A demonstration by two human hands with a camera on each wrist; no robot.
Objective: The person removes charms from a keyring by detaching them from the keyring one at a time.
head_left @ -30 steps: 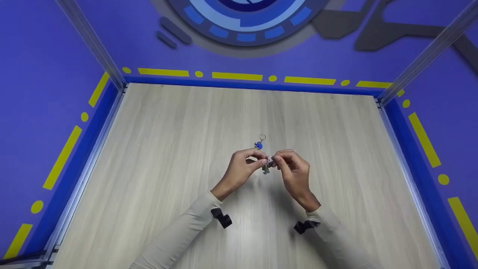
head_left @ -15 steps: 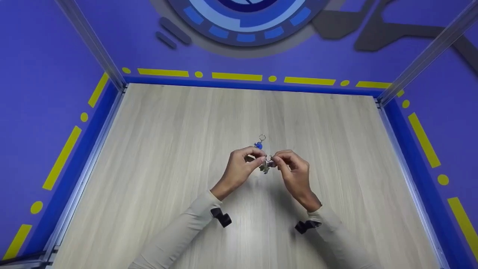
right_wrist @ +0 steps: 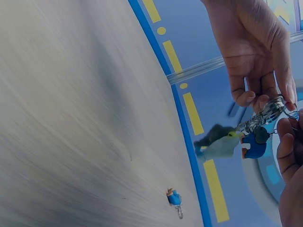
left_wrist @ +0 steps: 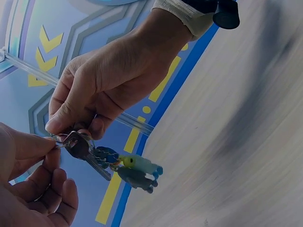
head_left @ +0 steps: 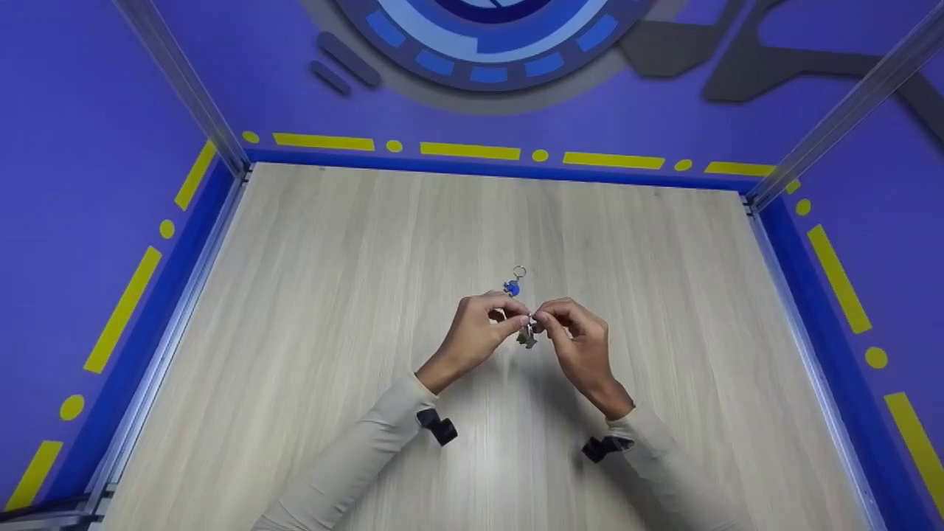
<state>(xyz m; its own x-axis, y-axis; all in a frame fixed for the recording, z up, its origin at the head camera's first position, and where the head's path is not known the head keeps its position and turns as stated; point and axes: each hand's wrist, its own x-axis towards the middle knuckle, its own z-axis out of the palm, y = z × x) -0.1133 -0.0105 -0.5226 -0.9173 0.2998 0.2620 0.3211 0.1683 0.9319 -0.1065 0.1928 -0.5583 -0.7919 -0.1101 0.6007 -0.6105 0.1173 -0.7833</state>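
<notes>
My left hand point(head_left: 479, 330) and right hand point(head_left: 579, 341) meet over the middle of the table, thumb and fingers of each pinching at a metal key ring point(right_wrist: 292, 112). From it hang a metal key point(left_wrist: 79, 147) and several chained charms. In the left wrist view, a pale teal figure point(left_wrist: 142, 164) with a yellow part dangles beside a grey-green figure point(left_wrist: 134, 178). A blue charm with orange feet point(right_wrist: 255, 145) hangs close to my right fingers in the right wrist view. My fingertips partly hide the ring.
A separate keychain with a blue figure point(head_left: 512, 287) lies on the wood-grain table point(head_left: 354, 243), just beyond my hands. Blue panels point(head_left: 472, 125) with yellow marks stand behind and at both sides, with metal posts point(head_left: 199, 96) at the corners.
My fingertips have come closer together, narrowing the gap between the hands. The charms have shifted slightly below my fingers. The keychain on the table stays in place.
</notes>
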